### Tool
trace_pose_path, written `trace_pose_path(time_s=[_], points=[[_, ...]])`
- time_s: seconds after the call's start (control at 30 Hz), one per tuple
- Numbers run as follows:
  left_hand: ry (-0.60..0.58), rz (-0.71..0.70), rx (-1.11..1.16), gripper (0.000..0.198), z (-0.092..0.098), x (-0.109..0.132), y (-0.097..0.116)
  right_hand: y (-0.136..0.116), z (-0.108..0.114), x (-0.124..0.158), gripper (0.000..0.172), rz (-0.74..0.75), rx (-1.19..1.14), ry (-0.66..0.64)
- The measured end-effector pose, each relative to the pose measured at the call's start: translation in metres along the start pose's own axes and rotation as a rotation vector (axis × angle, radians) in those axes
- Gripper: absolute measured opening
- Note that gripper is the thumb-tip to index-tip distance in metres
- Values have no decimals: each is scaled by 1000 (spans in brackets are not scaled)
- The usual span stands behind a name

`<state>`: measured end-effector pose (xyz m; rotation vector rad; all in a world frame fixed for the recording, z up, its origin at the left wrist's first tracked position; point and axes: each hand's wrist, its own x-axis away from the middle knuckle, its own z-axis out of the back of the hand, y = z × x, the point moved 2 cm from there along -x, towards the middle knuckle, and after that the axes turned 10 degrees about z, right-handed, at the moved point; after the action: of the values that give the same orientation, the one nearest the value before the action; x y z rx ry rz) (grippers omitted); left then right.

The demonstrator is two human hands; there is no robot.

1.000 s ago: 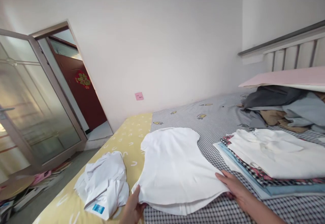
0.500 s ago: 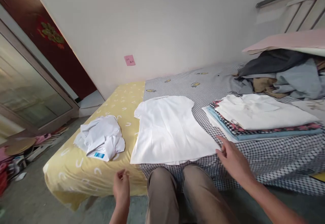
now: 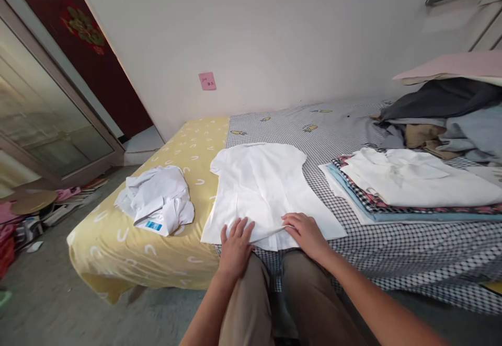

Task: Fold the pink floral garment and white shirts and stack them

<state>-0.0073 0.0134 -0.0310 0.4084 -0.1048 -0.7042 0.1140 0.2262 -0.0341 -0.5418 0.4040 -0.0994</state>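
A white short-sleeved shirt [image 3: 259, 189] lies spread on the bed, its bottom hem toward my knees. My left hand [image 3: 236, 246] rests on the hem left of the middle, fingers spread over the cloth. Right of the middle, my right hand [image 3: 308, 235] has its fingers bent around a fold of the hem, thumb hidden from sight. Between the two hands the upper layer is pulled up slightly, and a strip of the lower layer shows beneath it.
A crumpled white garment [image 3: 159, 199] with a blue label lies on the yellow sheet [image 3: 133, 273] at left. To the right is a stack of folded clothes [image 3: 415, 179]. Behind it sits a heap of dark and grey clothes [image 3: 451, 105]. My knees touch the bed's front edge.
Both hands have moved inward onto the shirt's hem, the left from in front of the bed, the right from the hem's right corner. The view has shifted slightly.
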Motion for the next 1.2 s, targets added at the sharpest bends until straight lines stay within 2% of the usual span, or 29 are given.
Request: trace_pose_path(time_s=[0.13, 0.23, 0.5, 0.63, 0.73, 0.83, 0.9, 1.0, 1.1, 1.2], points=[[26, 45, 123, 48, 8, -5, -3, 13, 2, -10, 23, -48, -62, -6], [36, 89, 164, 43, 13, -10, -1, 18, 1, -17, 27, -98, -90, 0], [85, 251, 217, 28, 11, -19, 4, 13, 2, -11, 34, -115, -148, 27], [86, 299, 218, 28, 13, -19, 10, -8, 3, 4, 30, -91, -152, 109], [83, 354, 207, 29, 15, -23, 13, -36, 0, 21, 28, 32, -110, 235], [90, 390, 181, 32, 17, -26, 17, -56, -13, 33, 25, 195, -17, 179], [98, 363, 154, 30, 17, -23, 21, -56, -23, 37, 30, 206, 117, 85], [79, 228, 113, 31, 13, -10, 25, -39, -34, 38, 57, 149, 305, -50], [18, 37, 13, 41, 3, 4, 24, -20, -35, 33, 57, 61, 279, -164], [-11, -81, -131, 60, -6, 10, 20, -7, -28, 24, 54, -27, 220, -151]])
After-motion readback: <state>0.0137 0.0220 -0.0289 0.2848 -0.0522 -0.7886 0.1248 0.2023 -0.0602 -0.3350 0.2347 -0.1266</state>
